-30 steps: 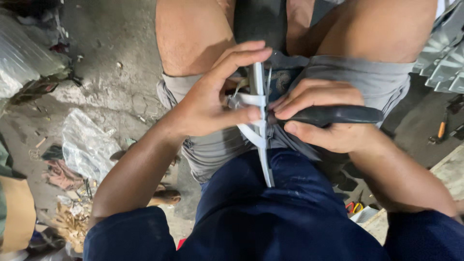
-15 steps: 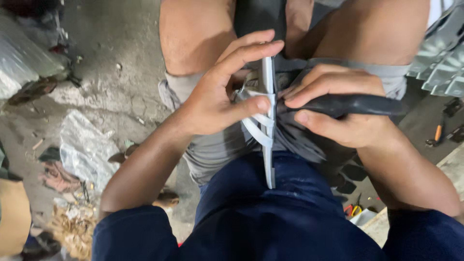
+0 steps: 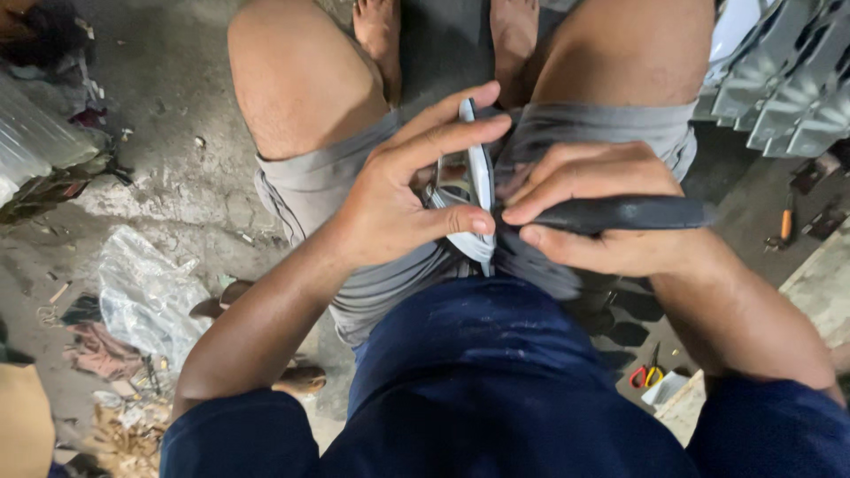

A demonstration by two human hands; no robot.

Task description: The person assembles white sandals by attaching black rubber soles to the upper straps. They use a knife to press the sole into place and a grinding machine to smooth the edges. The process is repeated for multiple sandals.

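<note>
Head view: white part [image 3: 479,181] at frame centre, over lap, pinched by left hand [image 3: 398,199]. Right hand [image 3: 611,212] just right, clenched on black handle [image 3: 620,212]. Scissors [image 3: 646,373] on floor, lower right.

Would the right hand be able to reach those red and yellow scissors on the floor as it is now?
Probably not at once: the right hand grips a black tool handle at the white part. The scissors lie low beside the right forearm with nothing covering them.
</note>
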